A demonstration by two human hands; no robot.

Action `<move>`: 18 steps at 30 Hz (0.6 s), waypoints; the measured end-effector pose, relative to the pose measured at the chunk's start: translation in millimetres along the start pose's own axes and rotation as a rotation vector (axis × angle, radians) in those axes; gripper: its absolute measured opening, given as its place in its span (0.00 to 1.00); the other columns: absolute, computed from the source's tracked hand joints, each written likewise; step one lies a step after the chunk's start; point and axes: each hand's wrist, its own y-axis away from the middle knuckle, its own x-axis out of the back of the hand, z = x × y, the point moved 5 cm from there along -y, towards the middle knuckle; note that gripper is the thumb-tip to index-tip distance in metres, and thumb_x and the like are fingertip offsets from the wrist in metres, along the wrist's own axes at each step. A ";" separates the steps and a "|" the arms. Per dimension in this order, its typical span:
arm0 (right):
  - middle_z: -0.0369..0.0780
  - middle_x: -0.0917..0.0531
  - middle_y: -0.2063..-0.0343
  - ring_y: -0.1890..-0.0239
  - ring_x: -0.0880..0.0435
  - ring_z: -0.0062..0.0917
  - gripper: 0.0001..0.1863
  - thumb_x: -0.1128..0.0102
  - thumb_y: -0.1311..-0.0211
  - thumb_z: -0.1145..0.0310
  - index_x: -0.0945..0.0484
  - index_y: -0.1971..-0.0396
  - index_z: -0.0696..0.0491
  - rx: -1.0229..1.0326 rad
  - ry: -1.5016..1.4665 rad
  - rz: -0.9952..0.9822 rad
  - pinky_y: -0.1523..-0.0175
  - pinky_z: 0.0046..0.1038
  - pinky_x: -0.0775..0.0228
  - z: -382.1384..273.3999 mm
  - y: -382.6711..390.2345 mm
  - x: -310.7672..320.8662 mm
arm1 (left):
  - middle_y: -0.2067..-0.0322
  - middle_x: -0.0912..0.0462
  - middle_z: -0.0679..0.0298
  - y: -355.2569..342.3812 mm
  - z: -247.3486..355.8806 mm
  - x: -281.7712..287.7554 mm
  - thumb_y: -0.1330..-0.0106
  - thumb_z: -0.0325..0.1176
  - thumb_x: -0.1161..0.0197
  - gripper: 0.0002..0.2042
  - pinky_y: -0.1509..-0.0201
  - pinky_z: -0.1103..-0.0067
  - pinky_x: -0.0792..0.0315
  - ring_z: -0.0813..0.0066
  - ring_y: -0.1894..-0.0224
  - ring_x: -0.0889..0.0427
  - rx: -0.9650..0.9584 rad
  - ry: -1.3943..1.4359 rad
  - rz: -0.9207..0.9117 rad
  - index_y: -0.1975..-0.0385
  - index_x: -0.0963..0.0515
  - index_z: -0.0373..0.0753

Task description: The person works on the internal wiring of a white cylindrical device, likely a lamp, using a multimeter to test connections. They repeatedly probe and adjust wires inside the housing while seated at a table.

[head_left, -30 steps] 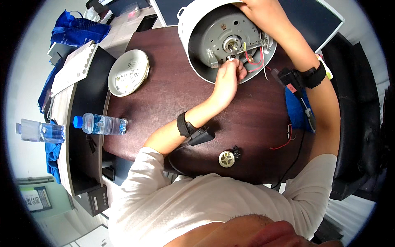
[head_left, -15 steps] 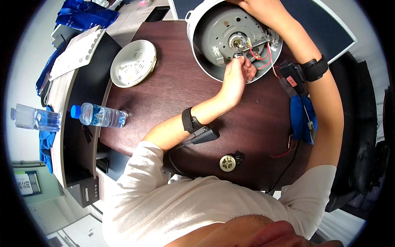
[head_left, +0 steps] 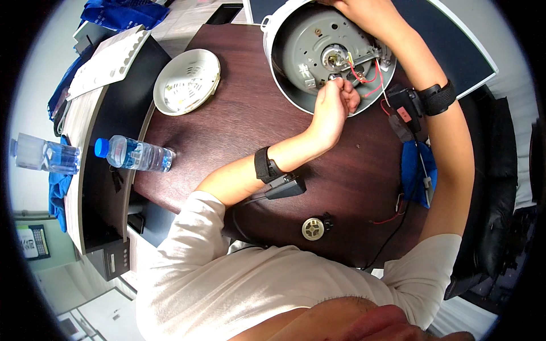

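An opened rice cooker body point(head_left: 296, 77), white outside and grey inside, lies at the far side of the table with its underside facing me. Red and white wires run along its right inner wall, beside a round shiny centre part point(head_left: 334, 57). My left hand point(head_left: 335, 102) is over the near rim, fingers curled closed at a small metal piece just below that centre; what they pinch is too small to name. Over the far rim, my right hand point(head_left: 364, 17) grips the body, its fingertips partly hidden and cut off by the upper edge.
A white slotted round cover point(head_left: 187, 82) lies at the far left of the brown table point(head_left: 239, 108). Two water bottles, one blue-capped point(head_left: 139, 154), stand left. A small round cream part point(head_left: 313, 229) sits near me. Blue cloth point(head_left: 418, 170) and loose cables lie right.
The whole view has shifted slightly. Both hands keep their places at the rice cooker body, and the centre part now shows brighter.
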 end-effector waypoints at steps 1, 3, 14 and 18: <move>0.41 0.19 0.75 0.71 0.19 0.37 0.06 0.43 0.50 0.70 0.20 0.72 0.51 0.000 0.004 -0.003 0.66 0.35 0.27 -0.8 -0.2 0.1 | 0.81 0.38 0.68 -0.3 -0.5 0.2 0.32 0.39 0.62 0.11 0.68 0.79 0.42 0.76 0.75 0.37 0.004 0.006 -0.006 0.74 0.39 0.42; 0.41 0.19 0.75 0.71 0.19 0.37 0.06 0.43 0.50 0.70 0.20 0.72 0.52 -0.011 0.010 -0.017 0.65 0.35 0.27 1.1 -1.1 -3.2 | 0.82 0.38 0.67 -1.3 -1.4 0.7 0.32 0.39 0.62 0.11 0.68 0.79 0.42 0.76 0.75 0.37 0.010 -0.005 0.002 0.74 0.39 0.41; 0.42 0.19 0.74 0.70 0.19 0.37 0.06 0.42 0.52 0.71 0.20 0.71 0.51 -0.010 -0.002 -0.016 0.65 0.35 0.27 1.9 -1.2 -5.3 | 0.83 0.37 0.67 -2.6 -2.0 -0.2 0.33 0.41 0.61 0.12 0.67 0.78 0.42 0.74 0.76 0.37 0.001 0.001 0.016 0.73 0.38 0.40; 0.42 0.19 0.74 0.69 0.19 0.38 0.07 0.42 0.52 0.71 0.20 0.71 0.51 -0.024 -0.006 -0.023 0.64 0.36 0.27 2.0 0.3 -4.3 | 0.83 0.38 0.67 -1.8 -2.2 -1.1 0.33 0.41 0.61 0.12 0.67 0.78 0.42 0.74 0.76 0.38 -0.005 0.000 0.010 0.73 0.38 0.40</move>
